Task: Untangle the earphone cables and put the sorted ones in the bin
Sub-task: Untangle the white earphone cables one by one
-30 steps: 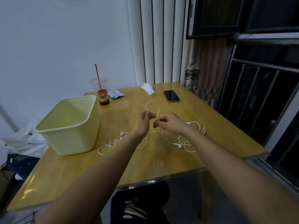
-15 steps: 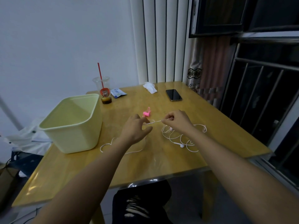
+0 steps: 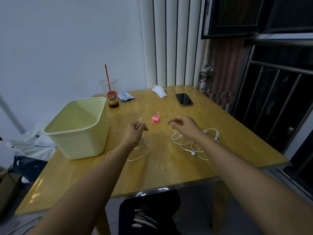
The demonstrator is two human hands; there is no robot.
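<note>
Two hands apart: my left hand [image 3: 134,133] pinches the light, limp earphone cable [image 3: 138,122] at its loop; my right hand's [image 3: 184,127] grip I cannot tell.

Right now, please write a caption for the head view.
Left hand pinches a white earphone cable beside the yellow bin; right hand above the tangled cables.

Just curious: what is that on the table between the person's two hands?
In the head view, a small pink object lies on the table between the left hand, which pinches an earphone cable, and the right hand, slightly beyond both.
</note>
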